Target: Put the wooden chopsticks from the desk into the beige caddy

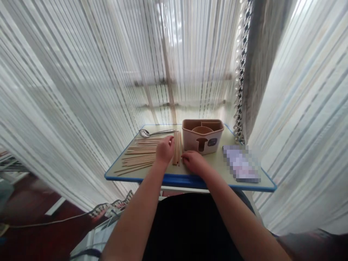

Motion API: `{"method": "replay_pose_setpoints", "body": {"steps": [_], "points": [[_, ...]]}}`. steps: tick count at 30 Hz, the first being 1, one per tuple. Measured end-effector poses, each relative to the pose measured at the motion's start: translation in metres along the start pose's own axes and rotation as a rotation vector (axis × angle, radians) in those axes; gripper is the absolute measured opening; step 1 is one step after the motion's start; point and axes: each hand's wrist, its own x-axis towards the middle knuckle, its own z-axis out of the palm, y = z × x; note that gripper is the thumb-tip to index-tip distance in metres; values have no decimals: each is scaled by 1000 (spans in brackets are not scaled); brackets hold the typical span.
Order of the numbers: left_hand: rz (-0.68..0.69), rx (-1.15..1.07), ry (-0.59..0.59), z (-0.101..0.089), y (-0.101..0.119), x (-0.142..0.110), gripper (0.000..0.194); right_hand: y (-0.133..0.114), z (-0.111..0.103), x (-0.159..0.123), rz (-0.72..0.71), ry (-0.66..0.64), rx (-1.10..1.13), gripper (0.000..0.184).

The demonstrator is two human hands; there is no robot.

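Note:
My left hand (165, 150) is closed, with its fingers curled above the table between two groups of chopsticks. Whatever it may hold is hidden. To its left, wooden chopsticks (140, 159) lie fanned out sideways, their right ends partly covered by the hand. A small bundle of chopsticks (176, 148) lies lengthwise between my hands. My right hand (193, 161) rests low on the table, fingers bent together beside this bundle's near end; I cannot make out anything inside them. Just beyond it stands a brown and white utensil holder (202, 137) with a divided inside.
A metal slotted ladle (145, 133) lies at the back left of the blue-edged table (217, 173). On the right is a flat, phone-like object (240, 163), blurred out. Striped string curtains (114, 65) hang close behind and around the table.

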Motion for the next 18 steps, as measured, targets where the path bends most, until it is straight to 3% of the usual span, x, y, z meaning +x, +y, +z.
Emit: {"method": "replay_pose_setpoints", "body": {"steps": [4,9,18], "points": [[82,9,12,13,-9,-12,17,2,4,-5,-23,24,7,30],[11,28,20,11,-12,-18,15,1,6,-8,-20,49,-2,34],[26,19,-45,12,-10,-17,15,1,3,-8,-74,-26,-20,31]]}}
